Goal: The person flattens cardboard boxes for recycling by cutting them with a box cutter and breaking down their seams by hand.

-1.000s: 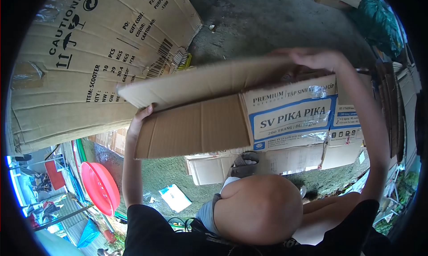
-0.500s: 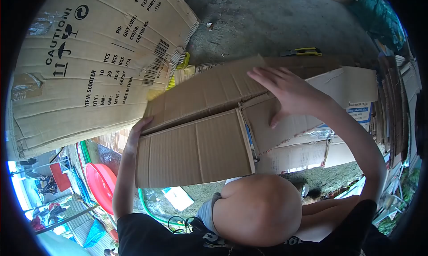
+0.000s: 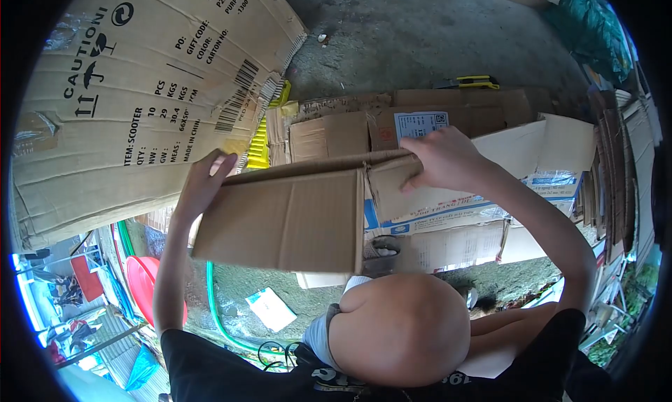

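A flattened brown cardboard piece [image 3: 287, 220] is held up in front of my knees, its folded edge on top. My left hand [image 3: 206, 181] grips its upper left corner, fingers closed over the edge. At the right, my right hand [image 3: 441, 160] is closed on the top edge near the piece's middle fold. Behind it lie more flattened cartons, one with a white label [image 3: 420, 124]. Blue print shows on a carton [image 3: 455, 216] below my right hand.
A large scooter carton [image 3: 140, 108] stands at the upper left. A yellow cutter [image 3: 476, 82] lies on cardboard at the back. Stacked cardboard [image 3: 616, 164] stands at the right, a red basin [image 3: 143, 286] at the lower left. A green hose [image 3: 213, 307] crosses the floor.
The cardboard piece has swung down toward me and its upper panel has folded over. Both hands moved with it, my left one leftward and up. The labelled carton behind has come into view.
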Motion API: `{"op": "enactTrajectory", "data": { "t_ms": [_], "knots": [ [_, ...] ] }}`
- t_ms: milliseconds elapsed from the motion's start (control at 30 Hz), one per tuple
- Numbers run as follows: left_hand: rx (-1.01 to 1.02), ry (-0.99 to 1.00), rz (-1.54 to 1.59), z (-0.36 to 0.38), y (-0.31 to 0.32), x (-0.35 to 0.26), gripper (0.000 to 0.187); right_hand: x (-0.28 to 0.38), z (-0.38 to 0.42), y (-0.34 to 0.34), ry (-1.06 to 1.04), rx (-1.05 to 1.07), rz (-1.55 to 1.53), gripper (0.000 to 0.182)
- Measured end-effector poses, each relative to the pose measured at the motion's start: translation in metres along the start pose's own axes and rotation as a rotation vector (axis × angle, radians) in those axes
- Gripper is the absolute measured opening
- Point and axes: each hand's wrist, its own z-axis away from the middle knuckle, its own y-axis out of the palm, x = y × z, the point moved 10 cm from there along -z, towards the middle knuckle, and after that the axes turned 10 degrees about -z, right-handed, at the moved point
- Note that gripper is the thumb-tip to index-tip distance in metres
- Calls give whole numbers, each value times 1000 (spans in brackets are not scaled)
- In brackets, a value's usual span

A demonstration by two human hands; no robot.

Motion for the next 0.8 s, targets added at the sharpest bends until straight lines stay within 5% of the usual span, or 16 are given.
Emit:
{"op": "enactTrajectory", "data": {
  "t_ms": [67, 200, 467, 800],
  "knots": [
    [210, 438, 182, 14, 12, -63, 48, -6, -7, 1, -18, -44, -7, 58],
    [-65, 582, -216, 12, 34, -110, 46, -19, -22, 0, -29, -119, 33, 58],
    [-673, 610, -206, -73, 81, -104, 49, -88, -90, 27, 15, -177, 101, 63],
    [-460, 327, -142, -154, 160, -75, 42, -154, -132, 83, 209, -290, 67, 62]
  ]
}}
